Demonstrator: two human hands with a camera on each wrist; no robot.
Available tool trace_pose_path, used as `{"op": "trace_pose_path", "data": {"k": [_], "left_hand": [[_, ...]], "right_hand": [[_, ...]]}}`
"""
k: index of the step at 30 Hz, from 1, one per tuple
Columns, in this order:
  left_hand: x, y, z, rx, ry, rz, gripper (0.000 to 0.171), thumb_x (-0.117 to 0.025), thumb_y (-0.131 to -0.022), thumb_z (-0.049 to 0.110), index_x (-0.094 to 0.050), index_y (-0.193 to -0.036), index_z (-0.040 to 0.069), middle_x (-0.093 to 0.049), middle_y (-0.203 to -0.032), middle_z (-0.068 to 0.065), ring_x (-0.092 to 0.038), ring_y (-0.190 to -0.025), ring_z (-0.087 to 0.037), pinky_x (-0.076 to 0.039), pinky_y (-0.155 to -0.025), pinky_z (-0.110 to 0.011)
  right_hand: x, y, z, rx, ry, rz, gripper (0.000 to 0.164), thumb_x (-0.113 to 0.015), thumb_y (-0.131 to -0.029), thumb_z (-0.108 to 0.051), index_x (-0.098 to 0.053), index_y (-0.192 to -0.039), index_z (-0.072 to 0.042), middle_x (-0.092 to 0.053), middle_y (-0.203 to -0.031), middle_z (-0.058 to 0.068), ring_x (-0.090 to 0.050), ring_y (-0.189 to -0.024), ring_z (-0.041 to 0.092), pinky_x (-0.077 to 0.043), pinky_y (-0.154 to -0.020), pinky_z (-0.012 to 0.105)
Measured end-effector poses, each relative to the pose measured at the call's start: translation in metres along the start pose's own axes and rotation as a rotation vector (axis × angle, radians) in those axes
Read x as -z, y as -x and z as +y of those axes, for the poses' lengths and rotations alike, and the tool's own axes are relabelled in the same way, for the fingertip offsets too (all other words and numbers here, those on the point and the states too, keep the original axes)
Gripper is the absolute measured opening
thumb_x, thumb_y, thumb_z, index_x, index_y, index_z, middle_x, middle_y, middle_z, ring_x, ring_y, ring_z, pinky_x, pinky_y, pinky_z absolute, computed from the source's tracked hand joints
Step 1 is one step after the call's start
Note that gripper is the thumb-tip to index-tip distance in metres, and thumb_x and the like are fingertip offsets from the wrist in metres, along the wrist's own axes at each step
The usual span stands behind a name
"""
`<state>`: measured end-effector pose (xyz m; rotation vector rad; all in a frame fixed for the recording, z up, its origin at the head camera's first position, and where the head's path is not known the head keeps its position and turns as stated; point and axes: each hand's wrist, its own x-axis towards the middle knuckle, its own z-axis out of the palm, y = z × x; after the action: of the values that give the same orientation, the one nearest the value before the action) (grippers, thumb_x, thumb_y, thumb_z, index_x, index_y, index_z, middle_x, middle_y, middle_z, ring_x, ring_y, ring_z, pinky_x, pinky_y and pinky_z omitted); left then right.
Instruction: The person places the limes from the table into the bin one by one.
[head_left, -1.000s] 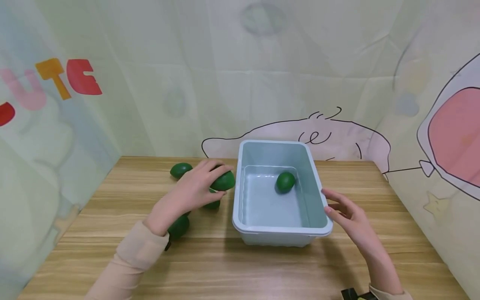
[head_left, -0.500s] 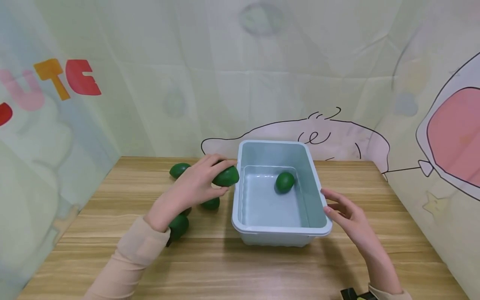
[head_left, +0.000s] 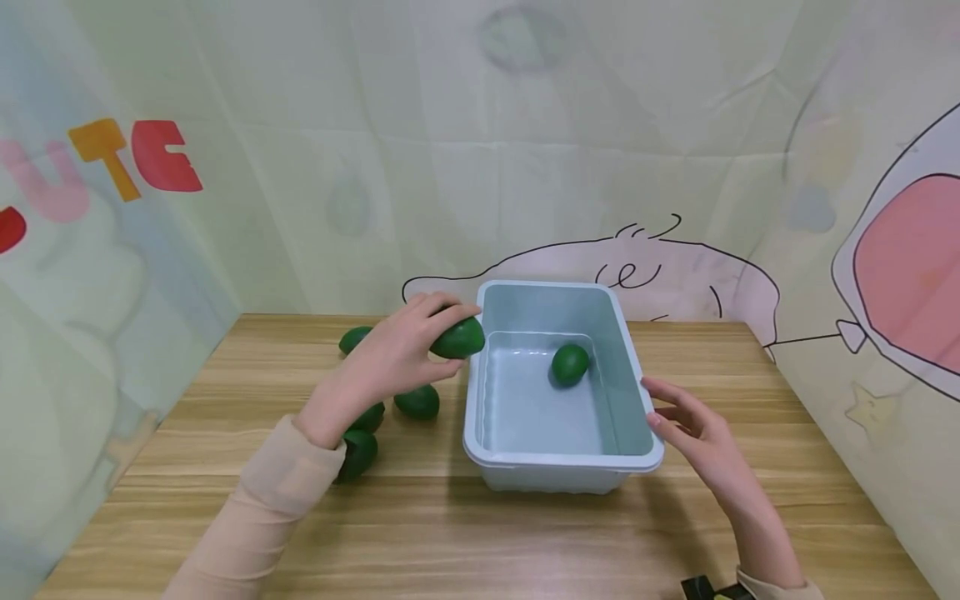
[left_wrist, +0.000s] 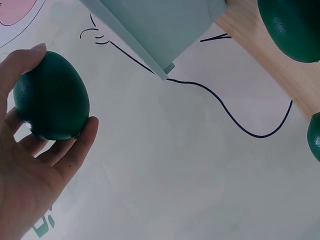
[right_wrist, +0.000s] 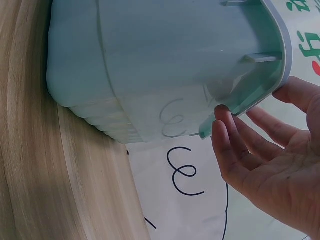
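Loading, it seems: left hand (head_left: 401, 346) grips green fruit (head_left: 461, 338) near bin (head_left: 561, 460), right hand (head_left: 693, 429) holds bin; next likely needs carry inward, release.

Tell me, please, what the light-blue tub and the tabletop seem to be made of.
Light-blue tub: probably molded plastic with a semi-gloss finish, judging by its ridged corner and soft reflections. Tabletop: wood or wood-look laminate, slightly shiny; the streaky grain could be printed.
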<state>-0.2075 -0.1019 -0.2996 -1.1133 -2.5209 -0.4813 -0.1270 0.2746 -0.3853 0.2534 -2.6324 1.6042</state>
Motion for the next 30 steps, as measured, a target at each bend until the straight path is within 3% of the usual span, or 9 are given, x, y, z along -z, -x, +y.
{"op": "trace_pose_path", "data": {"k": [7,30], "left_hand": [[0.002,-0.010,-0.001,-0.015,0.015,0.008,0.055,-0.074,-0.080,0.018,-0.056,-0.132,0.013,-0.057,-0.125,-0.007,-0.052,-0.117,-0.026,-0.052,-0.091,-0.038],[0.011,-0.037,0.011,-0.007,0.035,-0.030,0.055,-0.073,-0.082,0.024,-0.055,-0.134,0.017,-0.057,-0.125,-0.007,-0.053,-0.113,-0.026,-0.049,-0.092,-0.039]], "right_hand": [[0.000,0.000,-0.001,-0.006,-0.003,-0.003,0.047,-0.054,-0.098,-0.027,-0.045,-0.143,-0.016,-0.048,-0.143,0.011,-0.057,-0.107,-0.004,-0.048,-0.087,0.016],[0.000,0.000,-0.002,0.000,0.001,0.001,0.046,-0.054,-0.098,-0.027,-0.046,-0.142,-0.015,-0.048,-0.143,0.012,-0.057,-0.106,-0.004,-0.048,-0.087,0.015]]}}
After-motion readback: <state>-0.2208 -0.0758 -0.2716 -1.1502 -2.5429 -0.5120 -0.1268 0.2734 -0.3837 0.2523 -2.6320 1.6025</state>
